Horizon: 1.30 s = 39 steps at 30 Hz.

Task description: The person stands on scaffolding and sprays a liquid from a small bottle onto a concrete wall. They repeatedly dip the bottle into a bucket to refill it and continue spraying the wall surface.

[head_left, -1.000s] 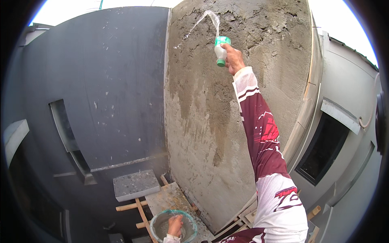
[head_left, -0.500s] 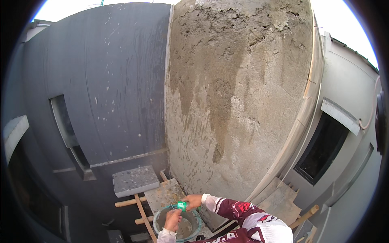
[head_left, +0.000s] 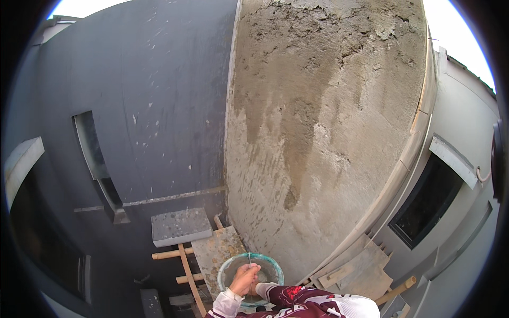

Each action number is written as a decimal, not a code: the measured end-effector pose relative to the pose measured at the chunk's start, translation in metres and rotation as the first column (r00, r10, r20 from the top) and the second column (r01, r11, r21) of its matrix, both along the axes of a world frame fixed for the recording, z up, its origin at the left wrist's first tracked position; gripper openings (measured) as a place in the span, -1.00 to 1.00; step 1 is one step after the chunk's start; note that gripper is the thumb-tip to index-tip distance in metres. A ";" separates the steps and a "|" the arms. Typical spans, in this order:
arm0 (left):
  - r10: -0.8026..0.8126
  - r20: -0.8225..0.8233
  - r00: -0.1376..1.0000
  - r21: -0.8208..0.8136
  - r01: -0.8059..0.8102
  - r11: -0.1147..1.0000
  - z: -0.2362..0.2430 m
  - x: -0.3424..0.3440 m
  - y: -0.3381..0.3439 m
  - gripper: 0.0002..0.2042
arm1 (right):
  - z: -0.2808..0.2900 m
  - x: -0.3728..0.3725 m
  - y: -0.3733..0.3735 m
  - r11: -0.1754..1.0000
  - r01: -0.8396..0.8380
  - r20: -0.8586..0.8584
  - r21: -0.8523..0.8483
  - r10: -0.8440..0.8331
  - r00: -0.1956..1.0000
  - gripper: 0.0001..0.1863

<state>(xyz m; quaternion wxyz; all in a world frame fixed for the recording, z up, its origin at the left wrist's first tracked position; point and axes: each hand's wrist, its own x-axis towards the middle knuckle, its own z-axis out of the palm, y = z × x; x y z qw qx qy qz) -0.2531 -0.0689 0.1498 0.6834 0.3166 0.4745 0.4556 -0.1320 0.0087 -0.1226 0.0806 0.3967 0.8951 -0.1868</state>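
Observation:
My left hand (head_left: 244, 281) is closed above the round bucket (head_left: 277, 263), which has a teal rim and greyish contents. A thin pale line, apparently a string (head_left: 249, 257), runs up from its fingers. My right hand (head_left: 255, 289) is right beside and behind the left one, largely covered by it. Its fingers do not show. The small green roll seen earlier in the right hand is hidden now. Both sleeves are white and maroon.
The bucket stands by a stained board (head_left: 211, 249) on bamboo poles (head_left: 175, 254). A grey slab (head_left: 181, 225) lies farther left. Ahead rises a rough, partly wet cement wall (head_left: 313, 132), meeting a dark grey wall (head_left: 169, 106). More boards (head_left: 352, 267) lie at right.
My hands have come together, lower over the bucket, and the left has moved right across the right hand. The green roll has gone out of sight. The view has shifted slightly.

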 end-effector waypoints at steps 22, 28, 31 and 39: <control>0.380 -0.035 0.924 -0.079 -0.382 0.921 -0.054 -0.064 -0.015 -0.85 | 0.740 0.025 0.202 0.925 0.378 -0.970 -0.033 -0.121 0.212 -0.55; 0.377 -0.046 0.925 -0.070 -0.380 0.923 -0.052 -0.062 -0.016 -0.85 | 0.456 -0.001 0.166 0.979 0.141 -0.511 0.147 -0.047 0.858 -0.36; 0.311 -0.017 0.950 -0.061 -0.312 0.948 -0.047 -0.053 -0.012 -0.81 | 0.285 -0.005 0.102 0.985 -0.107 -0.165 -0.134 0.084 0.983 -0.38; 0.113 -0.034 0.993 -0.051 -0.114 0.992 -0.013 -0.024 -0.007 -0.81 | 0.061 -0.026 0.007 0.990 -0.137 0.130 -0.033 0.140 0.982 -0.48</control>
